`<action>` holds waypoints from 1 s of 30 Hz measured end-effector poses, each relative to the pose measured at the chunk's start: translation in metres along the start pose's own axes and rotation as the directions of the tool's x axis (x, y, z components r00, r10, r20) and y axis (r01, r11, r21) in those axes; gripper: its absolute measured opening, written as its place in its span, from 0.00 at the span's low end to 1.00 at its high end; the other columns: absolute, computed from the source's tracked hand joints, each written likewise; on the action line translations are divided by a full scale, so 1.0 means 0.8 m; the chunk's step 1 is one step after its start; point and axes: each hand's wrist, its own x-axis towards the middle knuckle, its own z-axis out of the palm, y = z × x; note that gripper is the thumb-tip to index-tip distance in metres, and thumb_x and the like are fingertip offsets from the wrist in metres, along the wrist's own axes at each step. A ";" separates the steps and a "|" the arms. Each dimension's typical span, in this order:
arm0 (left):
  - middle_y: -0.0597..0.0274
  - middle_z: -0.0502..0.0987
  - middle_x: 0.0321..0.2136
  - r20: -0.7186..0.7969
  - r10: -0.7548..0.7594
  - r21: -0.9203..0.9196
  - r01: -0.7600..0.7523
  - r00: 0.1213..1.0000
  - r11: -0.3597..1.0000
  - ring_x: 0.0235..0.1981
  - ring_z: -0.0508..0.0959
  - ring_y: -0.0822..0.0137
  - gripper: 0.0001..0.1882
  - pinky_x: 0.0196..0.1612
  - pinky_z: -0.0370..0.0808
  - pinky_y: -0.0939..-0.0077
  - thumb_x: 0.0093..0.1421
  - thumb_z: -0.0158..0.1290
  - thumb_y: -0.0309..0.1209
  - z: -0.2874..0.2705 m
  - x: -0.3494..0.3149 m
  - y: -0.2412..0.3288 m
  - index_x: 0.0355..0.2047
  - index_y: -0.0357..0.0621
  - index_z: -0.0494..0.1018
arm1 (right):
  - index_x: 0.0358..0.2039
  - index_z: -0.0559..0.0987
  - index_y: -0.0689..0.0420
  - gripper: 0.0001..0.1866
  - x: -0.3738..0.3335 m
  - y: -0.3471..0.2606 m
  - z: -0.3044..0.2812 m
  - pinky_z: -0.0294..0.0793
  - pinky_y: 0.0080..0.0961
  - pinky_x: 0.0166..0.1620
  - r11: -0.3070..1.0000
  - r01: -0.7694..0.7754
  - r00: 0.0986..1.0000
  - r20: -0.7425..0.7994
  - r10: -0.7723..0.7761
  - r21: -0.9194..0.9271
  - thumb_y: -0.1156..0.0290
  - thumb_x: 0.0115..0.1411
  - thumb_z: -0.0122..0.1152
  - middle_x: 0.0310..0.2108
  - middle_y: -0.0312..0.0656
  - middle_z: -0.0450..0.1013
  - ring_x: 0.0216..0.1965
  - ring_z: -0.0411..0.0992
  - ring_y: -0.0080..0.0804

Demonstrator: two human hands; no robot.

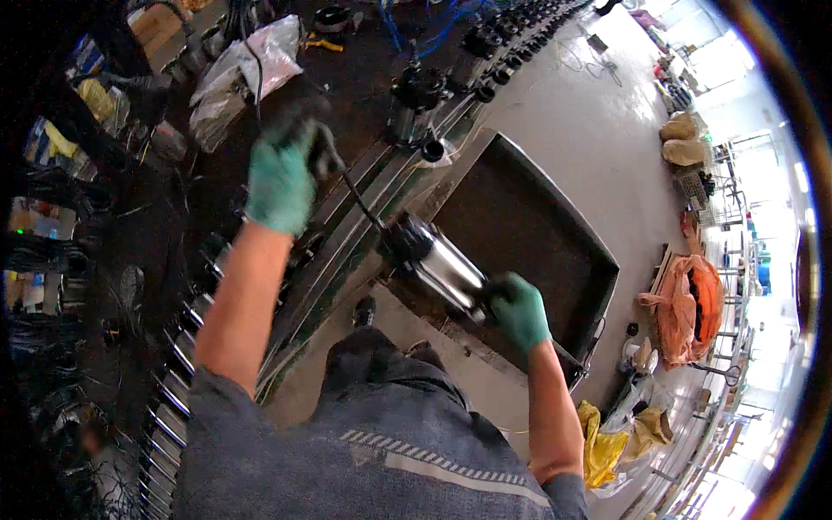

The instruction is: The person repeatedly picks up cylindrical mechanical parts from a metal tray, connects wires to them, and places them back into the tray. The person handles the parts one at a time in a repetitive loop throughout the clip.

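My left hand (282, 178), in a green glove, grips the dark handle of a long thin tool (357, 198). The tool's shaft runs down and right into the dark end of a shiny metal cylinder (438, 264). My right hand (518, 310), also green-gloved, is closed around the cylinder's lower right end. The cylinder lies tilted over the edge of a dark roller conveyor (347, 234), beside a big black tray (537, 234).
More dark cylinder units (414, 91) stand along the conveyor toward the back. Plastic bags (247, 69) and cluttered parts lie at left. Grey floor (589, 130) spreads at right, with an orange sack (689, 308) and yellow bags (607, 446).
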 end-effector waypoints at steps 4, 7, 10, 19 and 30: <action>0.67 0.79 0.37 -0.113 0.169 -0.011 -0.171 0.979 0.985 0.35 0.76 0.75 0.14 0.31 0.74 0.79 0.72 0.49 0.27 -0.084 0.093 0.039 0.54 0.46 0.78 | 0.37 0.80 0.63 0.10 0.117 -0.101 0.090 0.75 0.29 0.33 0.990 -0.024 0.992 0.129 0.007 0.137 0.69 0.60 0.63 0.26 0.42 0.78 0.27 0.74 0.25; 0.67 0.80 0.39 -0.153 0.315 0.183 -0.286 0.937 0.940 0.37 0.76 0.77 0.13 0.35 0.76 0.78 0.72 0.50 0.28 -0.151 0.161 0.038 0.53 0.47 0.79 | 0.37 0.82 0.59 0.12 0.189 -0.155 0.167 0.78 0.36 0.37 0.991 0.134 0.987 0.095 -0.133 -0.009 0.64 0.59 0.63 0.30 0.49 0.81 0.30 0.81 0.40; 0.68 0.80 0.41 -0.134 0.318 0.499 -0.213 0.939 0.840 0.39 0.76 0.75 0.13 0.42 0.76 0.76 0.72 0.50 0.29 -0.210 0.217 -0.011 0.53 0.47 0.80 | 0.39 0.84 0.58 0.16 0.254 -0.160 0.237 0.78 0.42 0.46 0.981 0.161 0.986 0.066 -0.155 -0.105 0.59 0.57 0.65 0.38 0.54 0.81 0.42 0.79 0.56; 0.41 0.79 0.53 0.071 -0.105 0.963 -0.041 0.992 0.267 0.55 0.77 0.42 0.22 0.57 0.75 0.55 0.67 0.54 0.42 -0.245 0.170 -0.088 0.55 0.39 0.77 | 0.52 0.79 0.58 0.21 0.272 -0.141 0.298 0.76 0.42 0.51 0.957 0.260 0.957 0.099 -0.273 0.129 0.58 0.64 0.64 0.48 0.57 0.79 0.51 0.77 0.56; 0.50 0.83 0.46 0.397 0.311 0.523 -0.492 0.863 0.696 0.48 0.82 0.51 0.22 0.50 0.77 0.65 0.72 0.52 0.48 0.066 0.279 -0.196 0.51 0.41 0.78 | 0.60 0.75 0.61 0.20 -0.060 0.050 0.092 0.77 0.27 0.30 0.869 -0.419 0.894 -0.045 0.445 0.261 0.65 0.72 0.56 0.45 0.43 0.79 0.31 0.79 0.28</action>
